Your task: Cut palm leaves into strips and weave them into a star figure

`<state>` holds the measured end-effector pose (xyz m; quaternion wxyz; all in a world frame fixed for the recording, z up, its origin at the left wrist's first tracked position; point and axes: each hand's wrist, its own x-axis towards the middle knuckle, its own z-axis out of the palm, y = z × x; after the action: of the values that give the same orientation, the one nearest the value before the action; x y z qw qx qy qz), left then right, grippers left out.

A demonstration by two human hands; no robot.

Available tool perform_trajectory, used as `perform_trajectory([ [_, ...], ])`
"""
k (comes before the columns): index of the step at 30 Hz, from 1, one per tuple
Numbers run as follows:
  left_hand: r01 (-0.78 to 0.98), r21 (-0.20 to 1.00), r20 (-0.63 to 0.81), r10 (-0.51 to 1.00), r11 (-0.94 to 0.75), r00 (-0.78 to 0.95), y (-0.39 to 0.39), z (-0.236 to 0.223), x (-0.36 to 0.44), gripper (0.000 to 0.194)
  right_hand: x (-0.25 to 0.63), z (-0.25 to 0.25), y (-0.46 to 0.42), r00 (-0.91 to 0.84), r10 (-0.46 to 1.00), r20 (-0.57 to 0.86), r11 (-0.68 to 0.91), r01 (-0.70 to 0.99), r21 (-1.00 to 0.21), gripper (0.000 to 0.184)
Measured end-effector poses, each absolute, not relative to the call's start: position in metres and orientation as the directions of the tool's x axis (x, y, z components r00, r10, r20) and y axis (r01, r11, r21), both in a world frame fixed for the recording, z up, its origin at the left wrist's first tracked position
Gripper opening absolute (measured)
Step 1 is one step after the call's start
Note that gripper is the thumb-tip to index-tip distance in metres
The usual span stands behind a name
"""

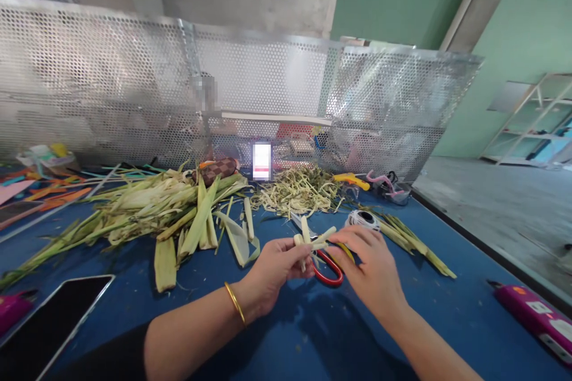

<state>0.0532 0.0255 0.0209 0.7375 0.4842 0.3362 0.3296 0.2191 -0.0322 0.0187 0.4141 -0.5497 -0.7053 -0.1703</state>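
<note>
A small piece of crossed pale green husk strips (304,229) is held in front of me, its short ends sticking out several ways. My left hand (286,265) pinches it between thumb and fingers; a gold bangle circles that wrist. On its other side, my right hand (369,262) has thumb and forefinger closed around the tip of one strip. Under both hands lies a pair of scissors (330,269) with red and yellow handles, the blades pointing away and partly covered. A roll of white cord (363,219) sits just beyond my right hand.
A large pile of long husk leaves (147,205) spreads at the left, with thin shreds (297,190) heaped behind. A phone (58,321) lies front left, and a purple tool (534,315) front right. A perforated metal screen (268,77) closes the table's back.
</note>
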Motion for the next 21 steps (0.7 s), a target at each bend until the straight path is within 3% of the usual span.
perform_trajectory([
  [5,-0.177,0.922,-0.188,0.798,0.345,0.573,0.023,0.021,0.053,0.031,0.21,0.012,-0.029,-0.173,0.625,0.761,0.393,0.912,-0.115,0.009],
  [14,-0.129,0.925,-0.232,0.8,0.357,0.553,0.025,0.02,0.051,0.024,0.2,0.012,-0.033,-0.291,0.552,0.781,0.385,0.92,0.071,0.021],
  [18,-0.108,0.942,-0.222,0.831,0.318,0.51,0.024,0.019,0.052,0.023,0.189,0.005,-0.036,-0.265,0.603,0.752,0.444,0.895,-0.04,0.021],
  [21,-0.137,0.941,-0.211,0.855,0.308,0.474,0.023,0.017,0.053,0.018,0.182,-0.002,-0.037,-0.106,0.703,0.704,0.442,0.841,-0.314,0.019],
])
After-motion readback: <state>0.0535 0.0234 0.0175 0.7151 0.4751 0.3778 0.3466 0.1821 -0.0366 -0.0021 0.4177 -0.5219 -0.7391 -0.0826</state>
